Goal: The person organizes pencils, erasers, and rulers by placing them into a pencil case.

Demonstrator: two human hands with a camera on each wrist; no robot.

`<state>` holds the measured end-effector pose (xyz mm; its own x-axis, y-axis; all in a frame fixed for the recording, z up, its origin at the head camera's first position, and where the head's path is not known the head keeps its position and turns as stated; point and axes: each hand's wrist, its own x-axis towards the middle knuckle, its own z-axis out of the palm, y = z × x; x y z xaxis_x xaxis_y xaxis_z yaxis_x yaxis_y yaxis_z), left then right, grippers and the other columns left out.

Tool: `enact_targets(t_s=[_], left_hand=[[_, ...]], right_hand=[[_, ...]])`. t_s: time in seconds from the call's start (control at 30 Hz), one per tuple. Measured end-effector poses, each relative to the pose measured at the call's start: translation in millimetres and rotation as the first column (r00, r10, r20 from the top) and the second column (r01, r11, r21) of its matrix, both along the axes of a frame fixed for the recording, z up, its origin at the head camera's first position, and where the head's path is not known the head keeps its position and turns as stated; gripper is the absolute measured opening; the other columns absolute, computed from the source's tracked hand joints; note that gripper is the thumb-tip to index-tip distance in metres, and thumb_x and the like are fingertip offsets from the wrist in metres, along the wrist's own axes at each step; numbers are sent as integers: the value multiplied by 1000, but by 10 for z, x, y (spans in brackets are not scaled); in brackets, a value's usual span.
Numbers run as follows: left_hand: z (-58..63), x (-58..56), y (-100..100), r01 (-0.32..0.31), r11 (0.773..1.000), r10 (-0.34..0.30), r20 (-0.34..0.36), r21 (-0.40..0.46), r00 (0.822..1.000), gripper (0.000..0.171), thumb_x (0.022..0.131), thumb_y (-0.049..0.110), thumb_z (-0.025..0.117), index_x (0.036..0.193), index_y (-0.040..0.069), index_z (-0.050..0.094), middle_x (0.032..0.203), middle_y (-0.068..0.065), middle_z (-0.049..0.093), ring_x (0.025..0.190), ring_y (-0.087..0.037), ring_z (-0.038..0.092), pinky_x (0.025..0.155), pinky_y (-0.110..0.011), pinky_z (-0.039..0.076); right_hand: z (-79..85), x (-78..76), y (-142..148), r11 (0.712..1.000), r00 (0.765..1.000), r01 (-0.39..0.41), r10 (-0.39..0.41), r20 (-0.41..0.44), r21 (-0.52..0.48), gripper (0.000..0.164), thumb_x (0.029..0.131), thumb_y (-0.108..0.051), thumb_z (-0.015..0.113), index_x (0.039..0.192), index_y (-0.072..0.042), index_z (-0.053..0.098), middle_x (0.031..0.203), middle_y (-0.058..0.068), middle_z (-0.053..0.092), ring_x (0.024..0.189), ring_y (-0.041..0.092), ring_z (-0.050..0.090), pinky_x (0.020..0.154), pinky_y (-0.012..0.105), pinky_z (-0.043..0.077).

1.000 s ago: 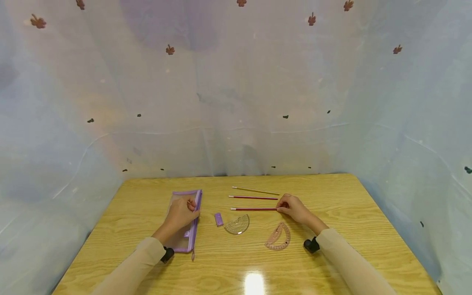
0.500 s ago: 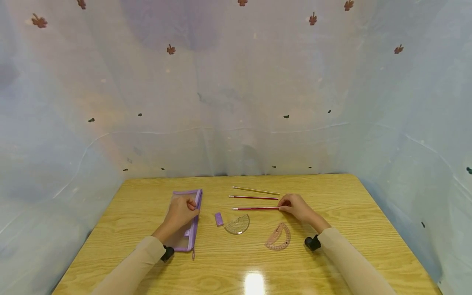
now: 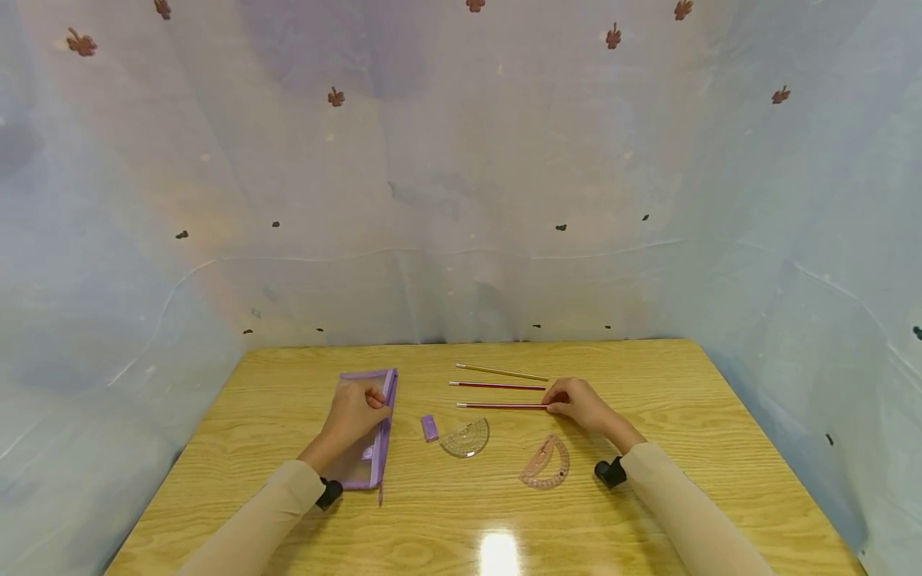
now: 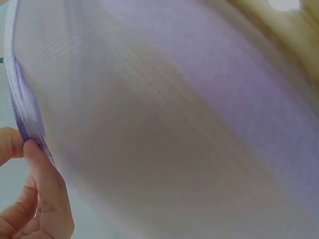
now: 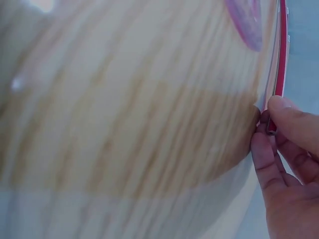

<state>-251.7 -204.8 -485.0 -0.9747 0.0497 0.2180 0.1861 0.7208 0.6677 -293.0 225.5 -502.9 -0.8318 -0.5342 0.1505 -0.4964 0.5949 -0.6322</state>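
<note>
My left hand (image 3: 354,414) pinches the zippered edge of a purple mesh pencil case (image 3: 360,472) on the left of the table. In the left wrist view, thumb and fingertip meet on the zipper (image 4: 15,107), and the mesh fills most of that picture. On the right, my right hand (image 3: 582,404) pinches the right end of a red pencil (image 3: 497,406), whose white-tipped end points left. The right wrist view shows this red pencil (image 5: 280,64) between thumb and fingers. Behind it lie a second red pencil (image 3: 497,386) and a gold pencil (image 3: 504,371).
Between the hands lie a purple eraser (image 3: 430,428) and a clear protractor (image 3: 467,438). A pink protractor (image 3: 546,462) lies nearer me, left of the right wrist. The wooden table (image 3: 432,520) meets a pale patterned curtain (image 3: 461,200) at its back edge.
The red pencil in my right hand has shifted slightly to the right, with its white-tipped end raised a little. My left hand stays on the pencil case's edge.
</note>
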Motion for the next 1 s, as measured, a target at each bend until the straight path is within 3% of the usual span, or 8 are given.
enact_targets(t_s=[1.0], left_hand=[[80, 16, -23, -15, 1000, 15, 13, 25, 1000, 11, 76, 0, 80, 78, 3, 70, 71, -2, 67, 67, -15, 65, 63, -32, 58]], right_hand=[[69, 19, -91, 998, 999, 31, -32, -24, -53, 6, 92, -1, 68, 95, 1, 73, 93, 11, 70, 85, 22, 65, 75, 32, 57]])
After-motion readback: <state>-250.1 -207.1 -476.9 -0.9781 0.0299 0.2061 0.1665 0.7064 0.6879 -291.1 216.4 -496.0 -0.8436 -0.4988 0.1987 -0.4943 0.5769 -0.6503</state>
